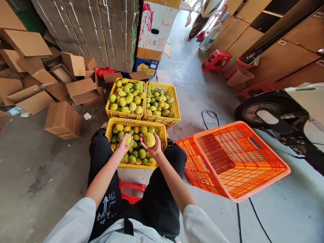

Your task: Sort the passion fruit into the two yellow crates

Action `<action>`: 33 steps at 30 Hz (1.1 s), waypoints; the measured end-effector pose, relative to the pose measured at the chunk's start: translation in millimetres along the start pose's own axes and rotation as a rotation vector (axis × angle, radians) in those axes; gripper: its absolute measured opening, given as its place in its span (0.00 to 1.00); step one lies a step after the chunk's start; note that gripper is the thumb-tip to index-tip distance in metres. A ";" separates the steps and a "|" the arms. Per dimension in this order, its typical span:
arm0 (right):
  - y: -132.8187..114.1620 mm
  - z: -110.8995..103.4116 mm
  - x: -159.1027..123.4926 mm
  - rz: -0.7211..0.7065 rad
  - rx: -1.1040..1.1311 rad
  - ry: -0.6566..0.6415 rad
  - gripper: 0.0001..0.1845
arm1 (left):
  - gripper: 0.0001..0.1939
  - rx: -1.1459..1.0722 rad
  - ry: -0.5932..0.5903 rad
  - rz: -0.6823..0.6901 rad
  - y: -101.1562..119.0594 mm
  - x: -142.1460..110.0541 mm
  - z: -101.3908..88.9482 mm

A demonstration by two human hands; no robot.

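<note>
My left hand (123,145) is closed around a small yellow-green fruit (128,140), which shows between the fingers. In my right hand (156,147) lies a bigger, lumpy yellow fruit (149,139), with the fingers wrapped about its side and underneath. Both hands are over a yellow crate (136,122) between my knees, filled with similar green and yellow fruits (142,154). Just beyond it stand two more yellow crates of fruit, a left one (124,115) with larger pieces and a right one (162,120).
An orange plastic crate (263,184) stands tilted at my right, near a parked motorbike (268,114). Cardboard boxes (62,118) are heaped on the left. A red stool (133,189) shows beneath me. Black cables (239,219) lie on the floor.
</note>
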State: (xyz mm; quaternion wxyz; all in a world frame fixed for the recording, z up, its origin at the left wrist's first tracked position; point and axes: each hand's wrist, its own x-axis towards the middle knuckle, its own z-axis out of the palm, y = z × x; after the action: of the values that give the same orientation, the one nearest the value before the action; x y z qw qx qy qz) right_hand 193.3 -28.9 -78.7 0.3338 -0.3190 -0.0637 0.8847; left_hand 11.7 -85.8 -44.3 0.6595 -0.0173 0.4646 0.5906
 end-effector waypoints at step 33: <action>9.7 1.3 11.1 -0.013 0.150 0.119 0.19 | 0.12 -0.107 0.107 -0.141 -2.3 6.8 -0.4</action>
State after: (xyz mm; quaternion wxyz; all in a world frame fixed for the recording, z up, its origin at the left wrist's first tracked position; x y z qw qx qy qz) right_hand 180.7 -29.1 -86.6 0.3658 -0.3446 0.0205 0.8643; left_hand 12.3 -81.5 -50.0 0.6717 -0.1169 0.4646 0.5651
